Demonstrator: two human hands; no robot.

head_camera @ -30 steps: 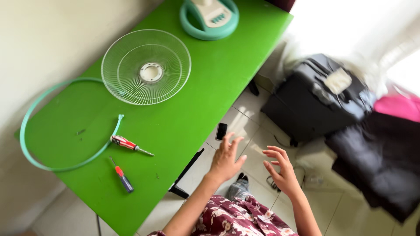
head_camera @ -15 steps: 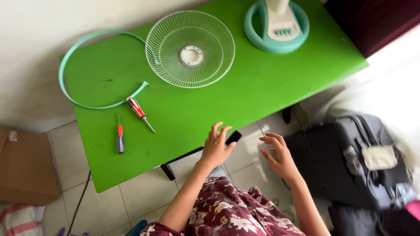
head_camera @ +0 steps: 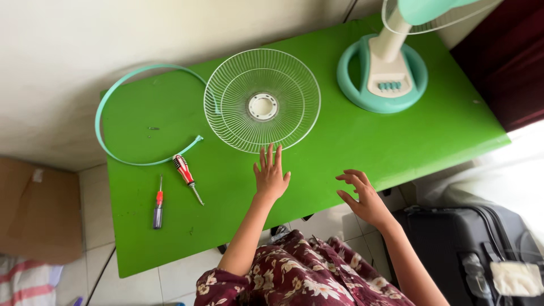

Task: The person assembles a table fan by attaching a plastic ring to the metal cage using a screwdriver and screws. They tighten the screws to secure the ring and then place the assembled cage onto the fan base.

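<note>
Bare desk [head_camera: 351,153] open ahead of right hand [head_camera: 362,198]; grille [head_camera: 262,100] just beyond left hand [head_camera: 271,177] fingers [head_camera: 270,156]; fan base [head_camera: 382,76] farther right; screwdrivers [head_camera: 187,177] left.

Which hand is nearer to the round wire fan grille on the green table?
Left. The left hand reaches to just below the wire fan grille, fingertips almost at its rim. The right hand hovers farther off, at the table's edge.

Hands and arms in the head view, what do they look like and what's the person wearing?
Both arms are bare from the upper arm down; the left hand and right hand wear no gloves, and no rings or watch show. The garment is dark maroon with a pale floral print and short sleeves.
</note>
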